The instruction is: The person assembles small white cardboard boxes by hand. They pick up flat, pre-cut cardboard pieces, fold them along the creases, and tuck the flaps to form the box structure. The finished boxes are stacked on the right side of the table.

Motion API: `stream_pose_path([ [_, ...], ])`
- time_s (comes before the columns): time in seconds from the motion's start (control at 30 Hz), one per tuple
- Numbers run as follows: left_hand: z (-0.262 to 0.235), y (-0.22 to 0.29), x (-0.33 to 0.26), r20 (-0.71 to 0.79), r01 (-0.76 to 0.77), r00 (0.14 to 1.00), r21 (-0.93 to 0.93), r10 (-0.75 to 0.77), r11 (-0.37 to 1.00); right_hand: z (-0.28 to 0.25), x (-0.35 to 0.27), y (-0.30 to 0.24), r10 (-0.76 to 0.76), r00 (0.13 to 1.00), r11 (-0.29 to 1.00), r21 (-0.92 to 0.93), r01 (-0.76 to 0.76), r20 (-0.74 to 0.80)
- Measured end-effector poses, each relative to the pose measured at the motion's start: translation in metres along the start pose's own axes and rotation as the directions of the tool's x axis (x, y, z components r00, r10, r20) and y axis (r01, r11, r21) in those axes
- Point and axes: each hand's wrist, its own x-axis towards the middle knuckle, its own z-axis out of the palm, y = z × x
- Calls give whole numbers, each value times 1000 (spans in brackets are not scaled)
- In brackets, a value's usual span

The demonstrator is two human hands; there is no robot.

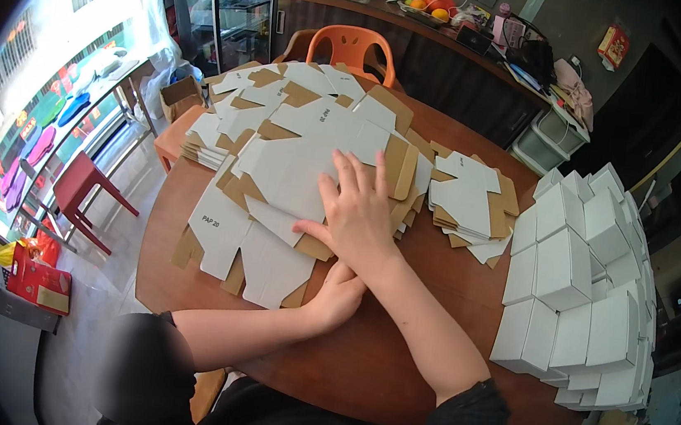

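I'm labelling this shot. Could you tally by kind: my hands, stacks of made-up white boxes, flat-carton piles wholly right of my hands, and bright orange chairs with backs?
Left hand and right hand: 2
Made-up box stack: 1
Flat-carton pile: 1
Orange chair: 1
Total: 5

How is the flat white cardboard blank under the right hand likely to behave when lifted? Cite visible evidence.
The cardboard blank is probably light, being thin for its width. Its irregular outline might catch, since neighbouring blanks lie close around it.
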Motion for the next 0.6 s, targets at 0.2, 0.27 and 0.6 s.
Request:
stream_pose_path([
  [0.2, 1, -10, 6, 24, -168, 985, 9, 168, 986, 10, -1, 19, -192, 981, 981, 27, 192, 8],
  [0.27, 1, -4, 6, 62, -51, 996, -174, 62, 983, 6, -7, 35, -163, 986, 987, 7, 164, -10],
  [0.6, -5, 14, 6, 69, 102, 994, -423, -80, 900, -80, -96, 59, 386, 889, 795, 578, -183, -249],
])
